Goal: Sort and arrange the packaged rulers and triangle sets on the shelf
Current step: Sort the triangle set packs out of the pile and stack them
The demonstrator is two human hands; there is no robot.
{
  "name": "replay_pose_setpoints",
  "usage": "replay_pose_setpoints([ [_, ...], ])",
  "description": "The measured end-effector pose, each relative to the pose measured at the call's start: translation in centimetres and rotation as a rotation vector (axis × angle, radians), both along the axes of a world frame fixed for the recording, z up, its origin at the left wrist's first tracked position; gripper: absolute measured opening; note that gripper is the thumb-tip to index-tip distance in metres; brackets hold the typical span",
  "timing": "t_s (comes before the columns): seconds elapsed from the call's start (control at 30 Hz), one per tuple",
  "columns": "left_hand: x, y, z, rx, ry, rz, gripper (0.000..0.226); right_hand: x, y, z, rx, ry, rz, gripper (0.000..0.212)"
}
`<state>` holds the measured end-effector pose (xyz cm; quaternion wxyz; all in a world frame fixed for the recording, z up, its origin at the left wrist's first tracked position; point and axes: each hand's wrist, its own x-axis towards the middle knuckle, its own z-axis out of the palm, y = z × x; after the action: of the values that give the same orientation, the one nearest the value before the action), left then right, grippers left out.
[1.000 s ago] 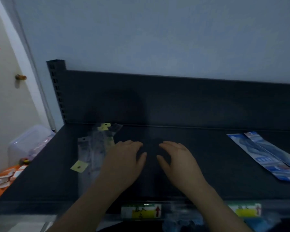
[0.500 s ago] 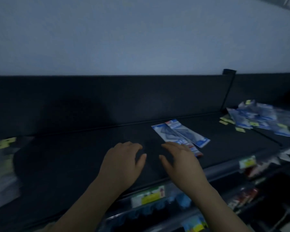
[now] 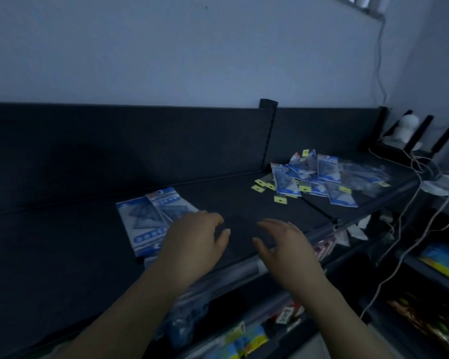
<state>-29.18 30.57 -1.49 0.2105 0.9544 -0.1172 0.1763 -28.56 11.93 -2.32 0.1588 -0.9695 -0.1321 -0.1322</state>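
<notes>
Dim light; pale wall (image 3: 166, 47); dark shelf (image 3: 62, 242); dangling cable (image 3: 379, 60).

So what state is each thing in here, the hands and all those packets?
shelf: dark, level, partly bare.
near packets: two, lying flat, overlapping.
far packets: jumbled heap, unsorted.
yellow tags: scattered beside that heap.
left hand: open, holding nothing, at the near packets' edge.
right hand: open, holding nothing, over the shelf.
</notes>
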Motion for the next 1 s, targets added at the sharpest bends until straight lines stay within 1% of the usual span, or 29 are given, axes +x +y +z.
replay_pose_setpoints([
  [0.27, 9.9, -7.1, 1.2, 0.045, 0.043, -0.079, 0.032, 7.2, -6.8, 0.1, 0.028, 0.003, -0.100, 0.042],
  [0.4, 15.1, -10.2, 1.9, -0.016, 0.108, -0.093, 0.029, 10.7, -9.9, 0.7, 0.012, 0.012, -0.144, 0.040],
  [0.53, 20.0, -13.3, 2.2, -0.039, 0.169, -0.098, 0.026, 14.5, -12.9, 1.4, 0.024, 0.029, -0.186, 0.033],
  [0.6, 22.5, -15.0, 1.8, -0.050, 0.196, -0.103, 0.021, 16.3, -14.3, 1.2, 0.042, 0.039, -0.205, 0.027],
  [0.77, 28.0, -19.0, 0.1, -0.087, 0.290, -0.068, 0.029, 21.2, -18.1, 0.2, 0.055, 0.065, -0.176, 0.034],
  [0.87, 31.0, -21.0, -1.3, -0.094, 0.348, 0.007, 0.022, 24.5, -20.8, -0.3, 0.049, 0.081, -0.143, 0.036],
  [0.9, 32.0, -21.6, -1.7, -0.073, 0.368, 0.051, 0.024, 25.7, -21.8, -0.5, 0.041, 0.086, -0.131, 0.035],
  [0.93, 33.0, -22.3, -2.1, -0.056, 0.394, 0.100, 0.033, 26.9, -22.9, -0.6, 0.034, 0.095, -0.118, 0.036],
  [1.0, 34.6, -23.4, -2.7, -0.029, 0.447, 0.223, 0.062, 29.4, -25.1, -0.9, 0.029, 0.121, -0.098, 0.039],
])
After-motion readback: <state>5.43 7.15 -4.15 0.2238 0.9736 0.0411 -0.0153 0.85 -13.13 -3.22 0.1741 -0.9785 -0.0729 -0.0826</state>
